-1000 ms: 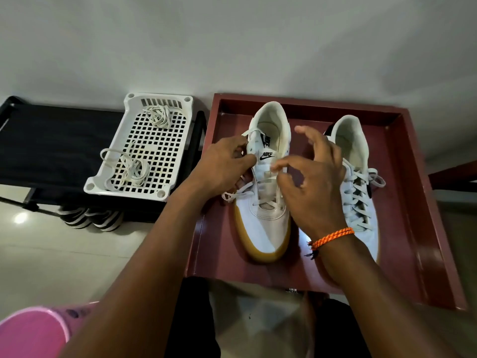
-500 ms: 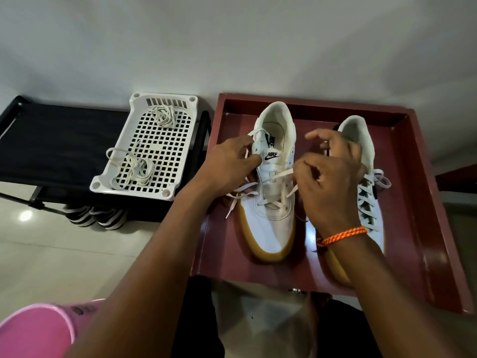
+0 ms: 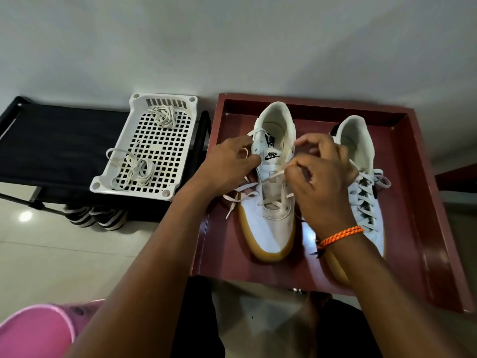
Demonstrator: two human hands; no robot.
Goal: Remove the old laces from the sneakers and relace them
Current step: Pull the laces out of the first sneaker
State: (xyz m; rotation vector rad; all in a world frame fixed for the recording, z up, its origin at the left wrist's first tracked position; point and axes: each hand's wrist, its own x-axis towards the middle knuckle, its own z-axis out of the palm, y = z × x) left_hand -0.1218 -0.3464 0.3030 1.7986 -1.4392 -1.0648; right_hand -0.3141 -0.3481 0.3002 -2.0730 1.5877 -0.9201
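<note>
Since half a second ago the right hand [image 3: 322, 182] has drawn the lace [image 3: 271, 175] slightly further across the tongue of the left sneaker [image 3: 269, 223]; the left hand [image 3: 227, 167] has scarcely shifted at the shoe's left flank. A second ago the right hand sat lower, over the eyelets.

The right hand's fingers [image 3: 296, 166] are curled and pinch the lace end just right of the tongue, below the logo. The left hand's fingers are bent inward against the sneaker's side near the upper eyelets, with lace strands under them; whether they pinch a strand I cannot tell.

The left sneaker lies at the centre of the frame in the red tray [image 3: 433, 228], partly laced, loose ends trailing to its left. The right sneaker [image 3: 361, 140] stands beside it, fully laced. In the upper left a white basket [image 3: 134, 177] holds bundles of old laces [image 3: 134, 171].
</note>
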